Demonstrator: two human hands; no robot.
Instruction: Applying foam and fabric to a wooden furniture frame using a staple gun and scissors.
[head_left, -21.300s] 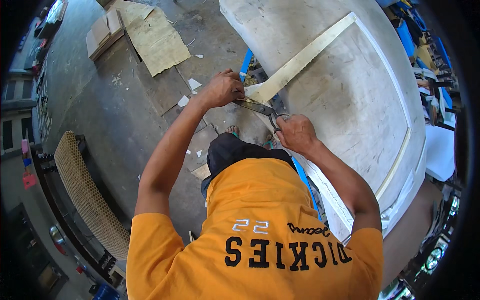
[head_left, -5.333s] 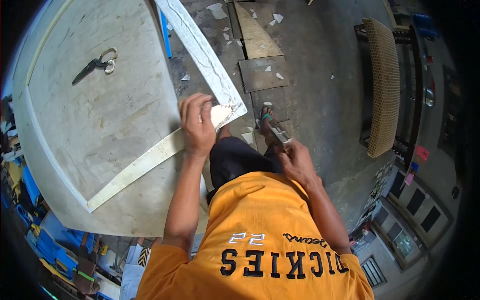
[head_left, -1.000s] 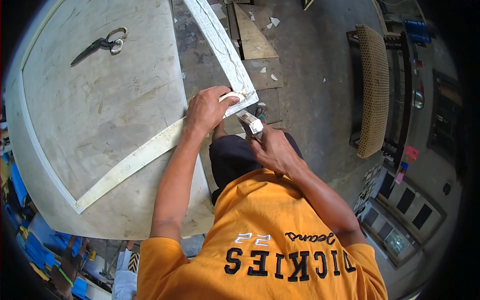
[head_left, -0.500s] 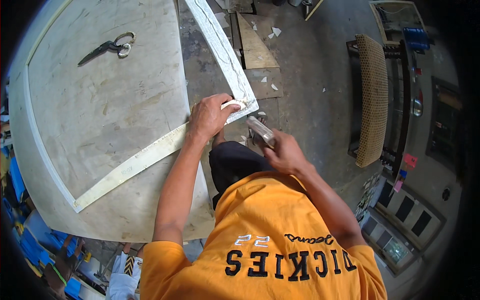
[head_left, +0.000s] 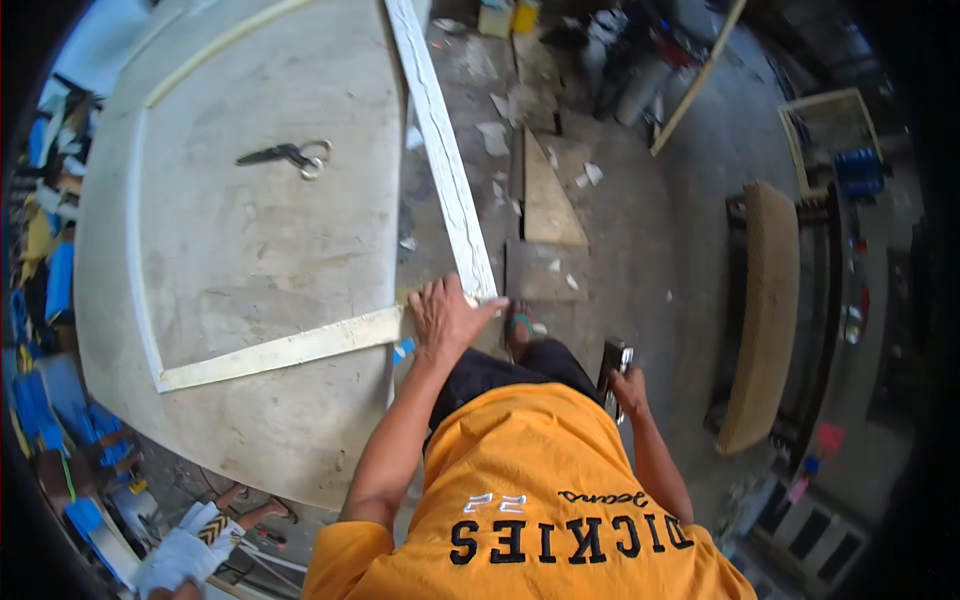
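Note:
A pale frame (head_left: 440, 160) rests partly on the large light board (head_left: 290, 260), with one corner jutting past the board's right edge. The far rail carries white covering with a wavy dark line along it. Over that corner lies my left hand (head_left: 445, 318), its fingers curled across the rail and its thumb stretched along the end. Low at my right side, away from the frame, my right hand (head_left: 630, 392) is closed round a silver staple gun (head_left: 615, 362). Dark scissors (head_left: 290, 157) with pale handles lie on the board, inside the frame.
A long bench with a tan padded top (head_left: 765, 320) stands to the right. Scraps and a triangular wood piece (head_left: 550, 200) lie on the floor. Beyond them leans a wooden strip (head_left: 700, 75). A person in a light shirt (head_left: 185, 545) is at the lower left, near blue pieces.
My right hand has drawn the staple gun away from the corner, to the right and down to my side. My left hand has shifted onto the corner. The whole view has swung.

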